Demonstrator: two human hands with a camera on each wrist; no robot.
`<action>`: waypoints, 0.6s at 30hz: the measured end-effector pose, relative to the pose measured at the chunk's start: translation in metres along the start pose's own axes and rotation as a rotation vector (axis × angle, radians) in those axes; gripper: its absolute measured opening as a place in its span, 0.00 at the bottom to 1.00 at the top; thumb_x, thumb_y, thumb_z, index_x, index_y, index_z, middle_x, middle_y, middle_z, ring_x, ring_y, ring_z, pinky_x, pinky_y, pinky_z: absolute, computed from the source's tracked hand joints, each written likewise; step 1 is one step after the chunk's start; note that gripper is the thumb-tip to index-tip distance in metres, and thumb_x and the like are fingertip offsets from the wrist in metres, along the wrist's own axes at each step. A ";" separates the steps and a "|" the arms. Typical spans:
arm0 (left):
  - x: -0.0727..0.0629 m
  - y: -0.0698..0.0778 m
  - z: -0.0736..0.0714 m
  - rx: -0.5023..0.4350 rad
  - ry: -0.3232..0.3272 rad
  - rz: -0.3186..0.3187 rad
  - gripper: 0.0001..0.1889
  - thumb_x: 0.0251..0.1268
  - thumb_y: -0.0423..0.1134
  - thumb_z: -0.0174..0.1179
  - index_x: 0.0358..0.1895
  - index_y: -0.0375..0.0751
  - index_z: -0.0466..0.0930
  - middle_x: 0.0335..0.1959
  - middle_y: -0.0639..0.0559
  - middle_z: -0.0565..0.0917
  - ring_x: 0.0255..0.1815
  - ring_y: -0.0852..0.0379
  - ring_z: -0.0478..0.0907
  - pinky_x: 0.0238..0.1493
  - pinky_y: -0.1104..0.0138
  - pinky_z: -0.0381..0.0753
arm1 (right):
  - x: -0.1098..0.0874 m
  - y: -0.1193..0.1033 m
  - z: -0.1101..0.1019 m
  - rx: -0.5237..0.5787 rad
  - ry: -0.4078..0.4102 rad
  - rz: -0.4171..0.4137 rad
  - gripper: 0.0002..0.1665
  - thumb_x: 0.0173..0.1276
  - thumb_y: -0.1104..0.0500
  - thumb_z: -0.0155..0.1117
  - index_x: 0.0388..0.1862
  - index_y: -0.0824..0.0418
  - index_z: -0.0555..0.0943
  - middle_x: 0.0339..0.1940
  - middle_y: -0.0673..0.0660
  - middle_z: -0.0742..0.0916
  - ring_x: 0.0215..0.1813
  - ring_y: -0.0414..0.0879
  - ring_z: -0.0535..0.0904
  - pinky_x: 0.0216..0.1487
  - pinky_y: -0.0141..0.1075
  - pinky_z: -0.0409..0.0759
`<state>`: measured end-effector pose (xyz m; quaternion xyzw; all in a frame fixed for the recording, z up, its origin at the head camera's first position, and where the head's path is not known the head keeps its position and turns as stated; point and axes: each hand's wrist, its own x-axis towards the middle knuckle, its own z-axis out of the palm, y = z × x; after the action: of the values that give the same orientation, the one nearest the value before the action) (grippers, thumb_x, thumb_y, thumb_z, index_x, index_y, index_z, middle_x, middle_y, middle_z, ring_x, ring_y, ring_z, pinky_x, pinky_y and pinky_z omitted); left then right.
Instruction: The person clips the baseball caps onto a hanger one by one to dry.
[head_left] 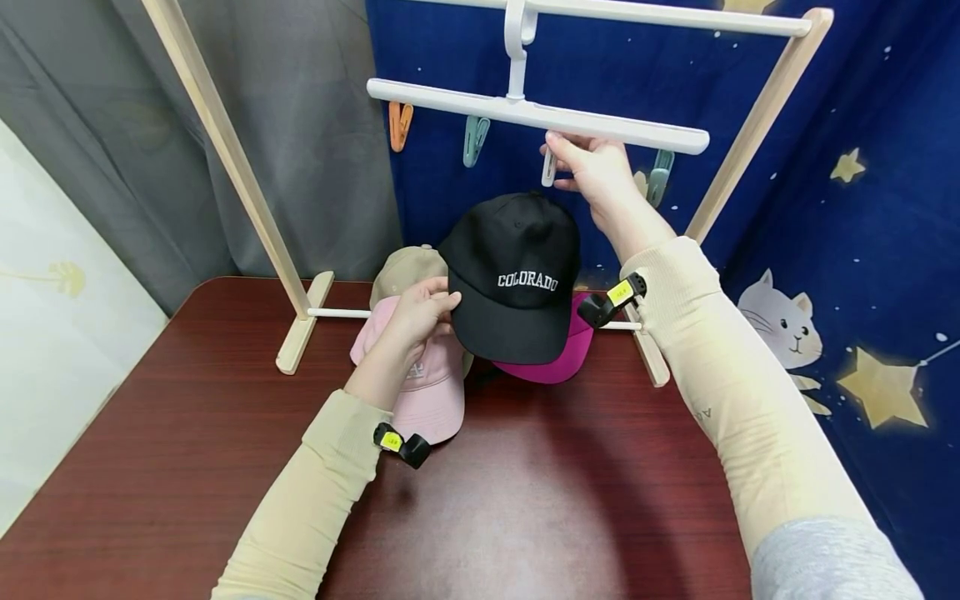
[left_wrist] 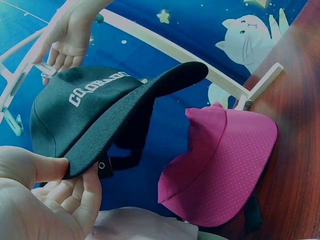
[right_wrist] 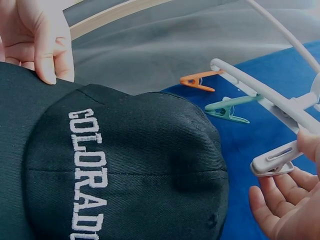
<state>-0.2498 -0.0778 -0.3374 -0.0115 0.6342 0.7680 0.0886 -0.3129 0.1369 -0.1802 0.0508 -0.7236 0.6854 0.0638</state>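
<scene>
A black cap [head_left: 517,275] with white COLORADO lettering is held up below the white hanger [head_left: 480,106]. My left hand [head_left: 423,317] pinches the side of its brim between thumb and fingers, as the left wrist view shows closely. With my right hand [head_left: 596,171] I pinch a white clip [right_wrist: 274,159] that hangs from the hanger bar, thumb on one side and fingers on the other. The crown of the cap is just below that clip, apart from it in the right wrist view. An orange clip [head_left: 401,127] and two teal clips, one at the left [head_left: 475,142], hang along the same bar.
A pink cap [head_left: 431,392], a beige cap [head_left: 408,271] and a magenta cap [left_wrist: 220,165] lie on the brown table [head_left: 187,467] under the rack. The rack has wooden posts [head_left: 232,158] and a white top rail [head_left: 660,12]. Grey and blue curtains hang behind.
</scene>
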 end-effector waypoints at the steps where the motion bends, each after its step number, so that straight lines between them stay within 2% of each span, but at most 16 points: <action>1: 0.000 0.000 0.000 -0.001 -0.001 0.000 0.13 0.70 0.27 0.51 0.55 0.27 0.70 0.22 0.58 0.81 0.17 0.63 0.75 0.22 0.73 0.76 | 0.000 0.000 0.000 0.011 0.000 -0.002 0.15 0.68 0.58 0.64 0.51 0.62 0.80 0.44 0.58 0.85 0.40 0.44 0.77 0.45 0.36 0.78; 7: 0.000 0.001 0.001 0.016 -0.005 0.007 0.14 0.70 0.27 0.51 0.56 0.27 0.70 0.22 0.58 0.81 0.17 0.64 0.74 0.21 0.73 0.75 | -0.001 -0.002 0.000 0.059 0.004 -0.001 0.15 0.67 0.59 0.65 0.51 0.63 0.81 0.36 0.55 0.86 0.39 0.44 0.80 0.44 0.34 0.79; 13: -0.001 0.003 0.001 0.032 -0.004 0.004 0.15 0.70 0.27 0.51 0.57 0.28 0.70 0.22 0.58 0.81 0.17 0.63 0.74 0.22 0.73 0.75 | 0.000 -0.001 0.001 0.096 0.007 0.000 0.14 0.67 0.60 0.64 0.50 0.63 0.81 0.37 0.55 0.87 0.39 0.44 0.81 0.43 0.34 0.79; 18: -0.001 0.002 0.001 0.029 -0.009 0.008 0.15 0.70 0.27 0.51 0.57 0.27 0.70 0.22 0.58 0.81 0.17 0.63 0.74 0.21 0.73 0.75 | 0.000 0.001 0.004 0.170 0.009 0.020 0.14 0.67 0.61 0.64 0.50 0.64 0.80 0.39 0.58 0.86 0.41 0.47 0.81 0.49 0.35 0.78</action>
<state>-0.2492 -0.0771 -0.3347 -0.0044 0.6451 0.7589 0.0884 -0.3137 0.1334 -0.1815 0.0458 -0.6631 0.7451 0.0557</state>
